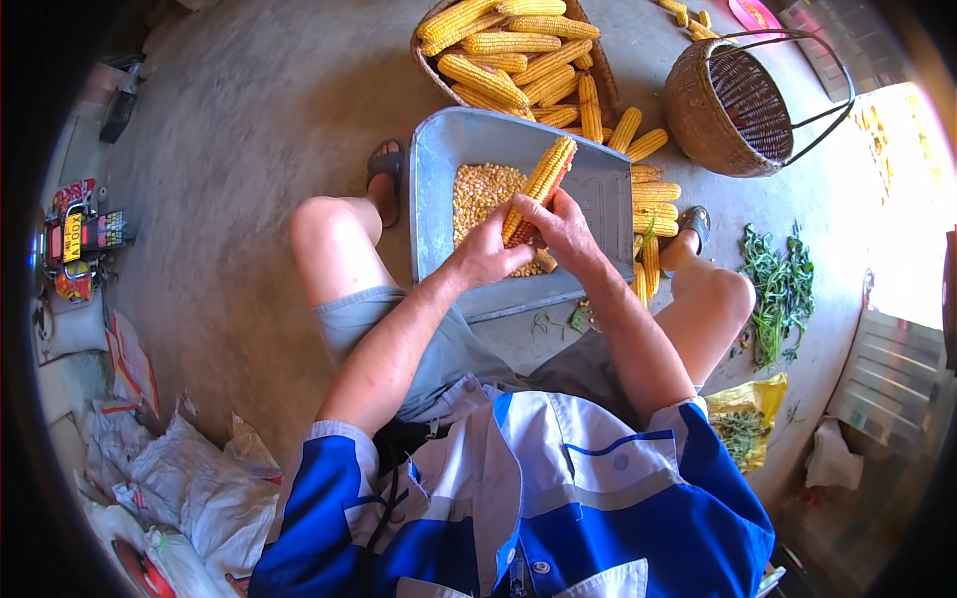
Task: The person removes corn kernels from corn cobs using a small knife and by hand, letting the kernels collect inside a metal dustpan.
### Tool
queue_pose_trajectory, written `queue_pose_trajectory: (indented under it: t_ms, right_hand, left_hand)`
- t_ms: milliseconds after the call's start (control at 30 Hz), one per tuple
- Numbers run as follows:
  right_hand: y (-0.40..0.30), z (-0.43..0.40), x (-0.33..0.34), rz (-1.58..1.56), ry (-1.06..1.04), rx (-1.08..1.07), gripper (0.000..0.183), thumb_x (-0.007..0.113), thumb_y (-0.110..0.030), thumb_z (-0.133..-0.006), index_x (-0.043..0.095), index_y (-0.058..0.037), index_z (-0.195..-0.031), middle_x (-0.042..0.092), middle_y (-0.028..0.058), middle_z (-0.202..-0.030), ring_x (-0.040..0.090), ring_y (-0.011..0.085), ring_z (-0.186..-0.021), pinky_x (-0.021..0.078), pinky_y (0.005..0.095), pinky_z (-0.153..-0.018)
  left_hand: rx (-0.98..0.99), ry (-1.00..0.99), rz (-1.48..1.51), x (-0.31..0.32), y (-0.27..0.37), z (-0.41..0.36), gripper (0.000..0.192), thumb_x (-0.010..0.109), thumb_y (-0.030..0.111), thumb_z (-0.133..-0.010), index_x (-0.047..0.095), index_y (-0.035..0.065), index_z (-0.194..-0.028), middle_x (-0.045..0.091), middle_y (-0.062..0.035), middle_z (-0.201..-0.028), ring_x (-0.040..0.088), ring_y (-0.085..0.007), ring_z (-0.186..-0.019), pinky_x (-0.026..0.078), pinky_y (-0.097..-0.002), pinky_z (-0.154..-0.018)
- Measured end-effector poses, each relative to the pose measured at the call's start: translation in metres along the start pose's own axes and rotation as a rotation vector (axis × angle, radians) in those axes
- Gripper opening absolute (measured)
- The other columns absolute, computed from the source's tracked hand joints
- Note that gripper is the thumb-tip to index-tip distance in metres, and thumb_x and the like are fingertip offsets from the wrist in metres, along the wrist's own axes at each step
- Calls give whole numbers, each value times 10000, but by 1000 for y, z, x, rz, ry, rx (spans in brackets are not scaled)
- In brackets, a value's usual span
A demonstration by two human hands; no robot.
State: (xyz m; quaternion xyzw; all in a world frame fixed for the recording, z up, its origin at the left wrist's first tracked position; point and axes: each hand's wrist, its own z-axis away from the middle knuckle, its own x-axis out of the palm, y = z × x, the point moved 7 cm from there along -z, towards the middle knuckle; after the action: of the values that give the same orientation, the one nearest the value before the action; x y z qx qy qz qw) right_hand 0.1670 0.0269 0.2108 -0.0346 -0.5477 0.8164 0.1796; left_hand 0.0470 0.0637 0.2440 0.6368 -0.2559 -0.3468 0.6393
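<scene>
A partly shelled ear of dried corn (549, 176) is held in both hands, tilted, with yellow kernels along one side and bare reddish cob on the other. Around its lower left side closes my left hand (486, 243); my right hand (564, 228) grips its lower right side. Beneath them stands a grey metal pan (434, 149) between the knees. Loose yellow kernels (482, 194) lie in it, mostly towards the left. A short piece of cob (546, 260) shows just under the hands. Parts of the fingers are hidden behind the ear.
Whole corn ears (516, 56) fill a woven basket beyond the pan, and more ears (654, 198) lie on the floor at its right. A handled wicker basket (688, 112) rests tilted at upper right. Green plants (777, 291) lie near the right foot; white sacks (187, 478) are at lower left.
</scene>
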Motion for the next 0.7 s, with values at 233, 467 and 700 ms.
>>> queue_pose_trajectory:
  t_ms: [233,467,700]
  right_hand:
    - [-7,0,7,-19,-36,8,513,745,-322,-887,537,67,-1149,662,121,-990,678,163,-855,581,297,-744]
    - [-12,6,8,-51,-75,-69,509,719,-298,-901,506,56,-1199,647,114,-1025,664,156,-886,575,294,-772]
    - [-16,13,5,-83,-128,-51,482,721,-247,-900,508,44,-1221,646,113,-1046,662,167,-925,569,312,-804]
  left_hand:
    - [-266,-103,155,3,-16,1,379,655,81,-901,538,60,-1261,619,-26,-879,596,-103,-660,514,-255,-594]
    - [-204,-104,256,0,-17,5,326,636,67,-906,549,69,-1221,572,12,-786,507,-67,-532,426,-228,-475]
    - [-275,-86,333,10,-5,5,273,665,103,-917,577,59,-1172,583,2,-773,491,-64,-504,400,-225,-451]
